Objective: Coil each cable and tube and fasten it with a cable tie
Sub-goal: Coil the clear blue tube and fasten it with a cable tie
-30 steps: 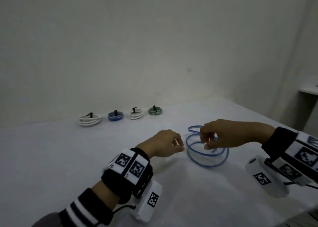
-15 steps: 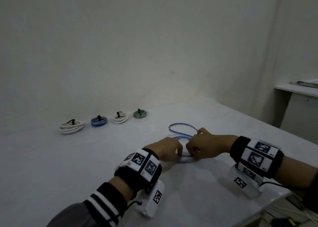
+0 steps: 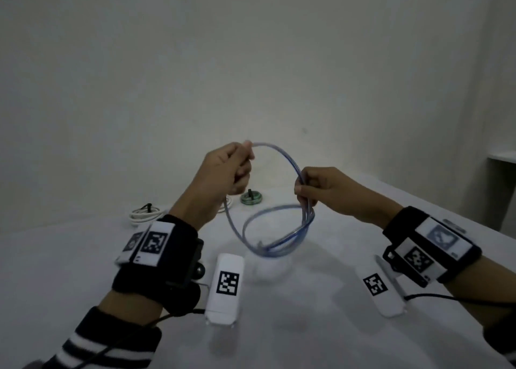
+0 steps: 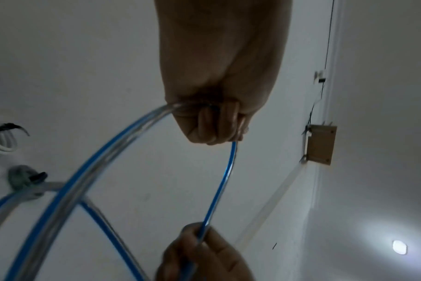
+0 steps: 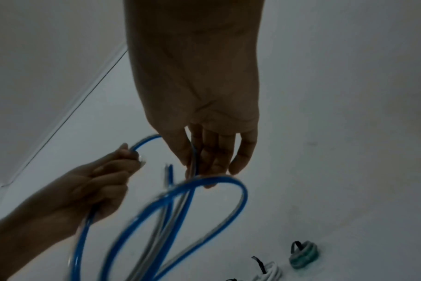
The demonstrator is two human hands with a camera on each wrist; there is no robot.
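A blue-striped clear tube (image 3: pixel 282 244) hangs in loose loops above the white table (image 3: pixel 83 271). My left hand (image 3: pixel 229 170) is raised and grips one stretch of it in a fist (image 4: pixel 216 123). From there the tube (image 4: pixel 225 171) arcs over to my right hand (image 3: pixel 321 189), which is lower and to the right. In the right wrist view that hand (image 5: pixel 204 152) pinches several strands together between thumb and fingers. Below it the loops (image 5: pixel 243 194) dangle, blurred. One cut end pokes up beside the right fingers.
Tied coils lie along the back of the table: a white one (image 3: pixel 143 215), a green one (image 3: pixel 251 198) and another white one (image 3: pixel 227 201) partly hidden behind my left hand. A side shelf (image 3: pixel 502 156) stands at the far right.
Both hands have lifted the tube off the table. The left hand has risen higher and drawn a wide loop away from the right hand.
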